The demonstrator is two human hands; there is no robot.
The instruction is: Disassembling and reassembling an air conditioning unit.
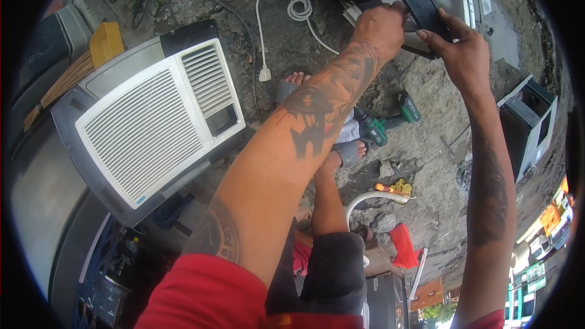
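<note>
Two hands at dark casing; inside hidden.

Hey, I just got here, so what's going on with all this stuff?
Someone is working with both hands on a dark part. The right hand grips its near end, while the left hand is right beside it, its grip hidden. A green drill and a white cord lie on the ground, and an air conditioner is off to the left.

Left arm stretched diagonally, left hand curled, right arm extended, right hand pinching
</note>
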